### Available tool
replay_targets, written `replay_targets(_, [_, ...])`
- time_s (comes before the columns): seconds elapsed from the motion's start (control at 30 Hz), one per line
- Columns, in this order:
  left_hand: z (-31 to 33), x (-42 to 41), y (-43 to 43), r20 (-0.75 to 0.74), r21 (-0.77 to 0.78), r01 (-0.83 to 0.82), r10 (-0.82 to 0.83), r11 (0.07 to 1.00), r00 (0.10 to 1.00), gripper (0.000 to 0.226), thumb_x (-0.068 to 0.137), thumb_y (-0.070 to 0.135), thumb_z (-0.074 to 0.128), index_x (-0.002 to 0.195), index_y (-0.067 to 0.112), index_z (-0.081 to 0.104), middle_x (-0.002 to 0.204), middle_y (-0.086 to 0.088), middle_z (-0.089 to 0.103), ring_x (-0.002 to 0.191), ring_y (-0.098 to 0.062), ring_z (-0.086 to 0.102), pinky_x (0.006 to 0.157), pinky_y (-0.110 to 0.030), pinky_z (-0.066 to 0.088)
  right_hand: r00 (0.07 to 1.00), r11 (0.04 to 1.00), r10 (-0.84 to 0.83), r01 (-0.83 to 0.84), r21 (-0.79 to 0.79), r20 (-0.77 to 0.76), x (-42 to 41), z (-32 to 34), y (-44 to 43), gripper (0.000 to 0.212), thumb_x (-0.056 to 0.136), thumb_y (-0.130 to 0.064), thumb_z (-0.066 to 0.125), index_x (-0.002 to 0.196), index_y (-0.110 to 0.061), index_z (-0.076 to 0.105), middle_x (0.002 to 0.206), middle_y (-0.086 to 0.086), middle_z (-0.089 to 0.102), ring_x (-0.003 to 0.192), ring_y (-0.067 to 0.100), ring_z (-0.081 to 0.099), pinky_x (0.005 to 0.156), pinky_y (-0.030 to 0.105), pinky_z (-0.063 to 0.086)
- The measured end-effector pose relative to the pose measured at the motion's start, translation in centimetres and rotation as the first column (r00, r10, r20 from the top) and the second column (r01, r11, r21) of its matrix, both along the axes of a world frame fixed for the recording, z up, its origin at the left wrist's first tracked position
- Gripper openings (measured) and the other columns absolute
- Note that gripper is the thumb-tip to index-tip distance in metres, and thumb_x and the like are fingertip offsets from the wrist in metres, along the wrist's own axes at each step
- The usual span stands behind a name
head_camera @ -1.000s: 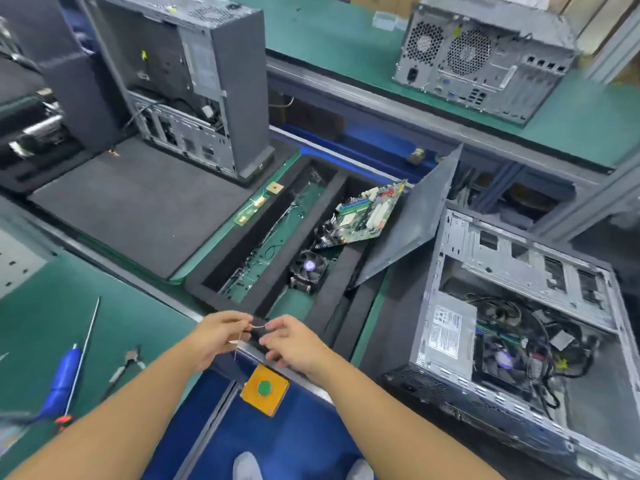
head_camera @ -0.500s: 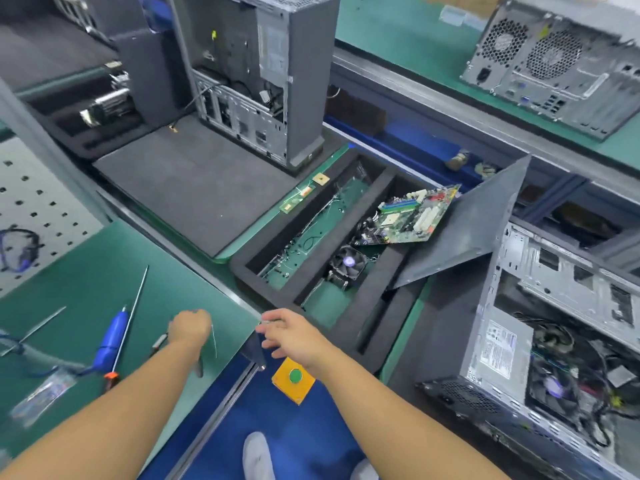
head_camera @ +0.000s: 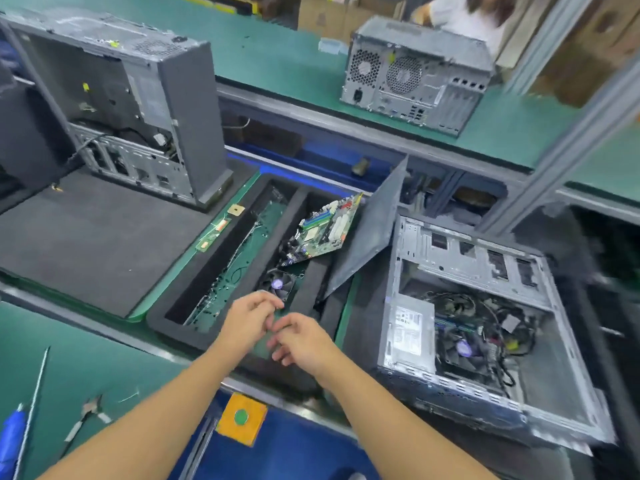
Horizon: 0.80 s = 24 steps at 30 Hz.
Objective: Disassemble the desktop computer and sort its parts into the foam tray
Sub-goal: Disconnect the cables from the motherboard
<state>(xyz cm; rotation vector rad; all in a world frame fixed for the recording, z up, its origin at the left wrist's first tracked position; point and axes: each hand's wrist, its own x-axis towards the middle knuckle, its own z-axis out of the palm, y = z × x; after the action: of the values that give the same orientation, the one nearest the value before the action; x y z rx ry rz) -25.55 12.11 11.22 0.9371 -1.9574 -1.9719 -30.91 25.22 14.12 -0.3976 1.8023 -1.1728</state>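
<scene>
Head camera shows left hand [head_camera: 250,320] and right hand [head_camera: 302,341], fingers loosely curled and empty, nearly touching above foam tray [head_camera: 173,333].

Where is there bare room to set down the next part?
The left compartment of the foam tray holds only thin wires. The dark foam mat beside the upright case is largely bare. The middle compartment is crowded: motherboard, fan. The side panel leans at the tray's right edge.
</scene>
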Motion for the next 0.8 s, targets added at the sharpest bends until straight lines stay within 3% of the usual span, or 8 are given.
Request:
replay_targets(0.23, [5.6, -10.5, 10.6, -0.23, -0.006, 0.155, -0.152, 0.988, 0.961, 0.034, 0.083, -0.016, 0.04, 0.071, 0.007, 0.062, 0.045, 0.009, 0.046, 0.038, -0.009, 0.038, 0.038, -0.016, 0.03, 0.947, 0.957, -0.289, 0.288, -0.032, -0.138, -7.8, 5.4, 9.0, 0.016, 0.093, -0.006, 0.041, 0.089, -0.014, 0.054, 0.062, 0.0, 0.062, 0.038, 0.011, 0.044, 0.037, 0.016, 0.027])
replay_targets(0.4, [6.9, -15.5, 17.4, -0.233, -0.028, 0.333, -0.331, 0.942, 0.915, 0.041, 0.081, -0.01, 0.04, 0.065, 0.018, 0.065, 0.057, -0.005, 0.057, 0.047, -0.021, 0.049, 0.043, -0.024, 0.038, 0.896, 0.915, -0.395, 0.403, 0.0, -0.203, -12.6, 7.2, 16.6, 0.017, 0.095, -0.014, 0.048, 0.097, -0.005, 0.063, 0.072, 0.006, 0.067, 0.044, 0.013, 0.047, 0.037, 0.021, 0.032])
replay_targets(0.53, [5.6, -18.6, 21.7, -0.075, -0.23, 0.464, -0.491, 0.855, 0.868, 0.039, 0.086, -0.003, 0.046, 0.074, 0.027, 0.068, 0.075, 0.008, 0.071, 0.072, -0.015, 0.066, 0.062, -0.022, 0.05, 0.836, 0.859, -0.471, 0.507, 0.071, -0.282, -15.5, 6.5, 22.3, 0.018, 0.093, -0.013, 0.048, 0.085, -0.013, 0.064, 0.081, 0.01, 0.07, 0.055, 0.016, 0.052, 0.046, 0.026, 0.04])
replay_targets(0.6, [4.8, -19.9, 23.5, 0.052, -0.343, 0.532, -0.55, 0.774, 0.834, 0.035, 0.086, 0.005, 0.053, 0.077, 0.035, 0.068, 0.079, 0.014, 0.071, 0.073, -0.009, 0.066, 0.063, -0.02, 0.05, 0.807, 0.827, -0.463, 0.542, 0.15, -0.367, -16.7, 5.5, 24.9, 0.018, 0.093, -0.015, 0.047, 0.085, -0.014, 0.063, 0.089, 0.013, 0.07, 0.066, 0.022, 0.057, 0.057, 0.033, 0.047])
replay_targets(0.67, [4.0, -21.0, 24.9, 0.174, -0.425, 0.603, -0.592, 0.675, 0.787, 0.029, 0.087, 0.011, 0.055, 0.081, 0.038, 0.066, 0.085, 0.016, 0.069, 0.074, -0.007, 0.064, 0.06, -0.016, 0.046, 0.807, 0.805, -0.356, 0.521, 0.285, -0.471, -17.7, 4.4, 27.4, 0.017, 0.093, -0.019, 0.045, 0.094, -0.013, 0.061, 0.096, 0.008, 0.068, 0.081, 0.023, 0.061, 0.069, 0.033, 0.049])
replay_targets(0.77, [3.1, -22.4, 27.0, 0.281, -0.469, 0.656, -0.605, 0.592, 0.746, 0.023, 0.088, 0.011, 0.056, 0.096, 0.031, 0.064, 0.104, 0.012, 0.063, 0.088, -0.005, 0.06, 0.073, -0.019, 0.045, 0.842, 0.765, -0.27, 0.482, 0.427, -0.467, -18.9, 3.2, 30.2, 0.014, 0.093, -0.019, 0.048, 0.102, -0.008, 0.051, 0.106, 0.011, 0.062, 0.086, 0.025, 0.055, 0.067, 0.029, 0.043])
replay_targets(0.8, [2.8, -23.0, 27.8, 0.283, -0.49, 0.651, -0.6, 0.58, 0.748, 0.024, 0.088, 0.011, 0.057, 0.103, 0.029, 0.063, 0.108, 0.009, 0.061, 0.091, -0.007, 0.059, 0.08, -0.023, 0.046, 0.852, 0.754, -0.281, 0.481, 0.448, -0.441, -19.1, 2.9, 30.9, 0.023, 0.093, -0.02, 0.05, 0.111, -0.006, 0.047, 0.111, 0.013, 0.06, 0.084, 0.024, 0.051, 0.062, 0.028, 0.039])
